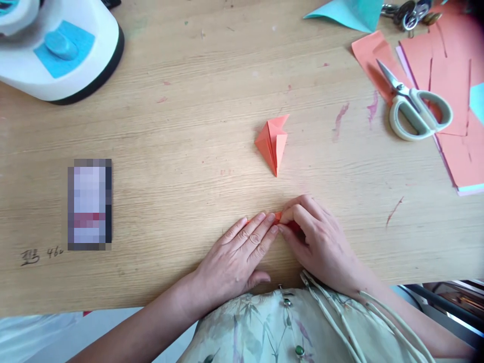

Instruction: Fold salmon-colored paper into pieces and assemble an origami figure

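Note:
Flat on the table near its front edge, my left hand (242, 247) presses down with its fingers stretched out over a small piece of orange paper (278, 217). Most of that paper is hidden under the fingers. My right hand (317, 234) pinches the paper's right end between thumb and forefinger, close to the left fingertips. A folded orange paper shape (273, 143), with pointed corners and a slit down its middle, lies apart from both hands, a little farther back.
Scissors (419, 111) with pale handles rest on orange paper sheets (449, 85) at the right. Behind them are a turquoise paper (351, 15) and metal clips (410, 15). At the left lie a blurred-out phone-like object (89, 204) and a white lamp-like base (91, 45).

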Demonstrator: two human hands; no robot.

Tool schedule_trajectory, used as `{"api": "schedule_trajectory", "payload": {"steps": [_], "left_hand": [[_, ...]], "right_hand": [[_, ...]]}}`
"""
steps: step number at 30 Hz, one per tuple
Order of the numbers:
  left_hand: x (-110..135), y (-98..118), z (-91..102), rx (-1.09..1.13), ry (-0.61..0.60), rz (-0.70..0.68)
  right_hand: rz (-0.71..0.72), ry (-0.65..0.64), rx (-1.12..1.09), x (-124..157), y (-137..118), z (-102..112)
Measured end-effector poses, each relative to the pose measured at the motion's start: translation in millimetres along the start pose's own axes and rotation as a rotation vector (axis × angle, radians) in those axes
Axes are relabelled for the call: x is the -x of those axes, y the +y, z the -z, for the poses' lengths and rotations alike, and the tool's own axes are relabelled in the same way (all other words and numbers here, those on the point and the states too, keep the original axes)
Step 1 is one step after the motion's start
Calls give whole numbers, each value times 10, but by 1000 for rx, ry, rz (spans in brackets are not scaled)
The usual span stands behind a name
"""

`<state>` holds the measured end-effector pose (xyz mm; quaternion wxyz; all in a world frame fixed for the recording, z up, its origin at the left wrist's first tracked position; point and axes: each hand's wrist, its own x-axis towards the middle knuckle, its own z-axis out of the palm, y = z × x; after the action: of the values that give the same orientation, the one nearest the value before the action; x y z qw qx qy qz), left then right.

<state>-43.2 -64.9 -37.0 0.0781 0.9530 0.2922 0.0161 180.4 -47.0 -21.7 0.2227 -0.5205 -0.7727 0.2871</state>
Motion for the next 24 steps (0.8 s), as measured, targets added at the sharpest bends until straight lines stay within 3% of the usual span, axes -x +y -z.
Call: {"api": "schedule_trajectory", "payload": {"steps": [5, 13, 24], "left_hand": [[7, 17, 15, -25, -1, 19], [-31, 50, 21, -60, 26, 33], [-32, 53, 36, -85, 16, 30]], "right_hand": [[27, -36, -176, 153, 89, 106], [-22, 59, -158, 140, 74, 58], [-81, 94, -75, 59, -28, 36]]}}
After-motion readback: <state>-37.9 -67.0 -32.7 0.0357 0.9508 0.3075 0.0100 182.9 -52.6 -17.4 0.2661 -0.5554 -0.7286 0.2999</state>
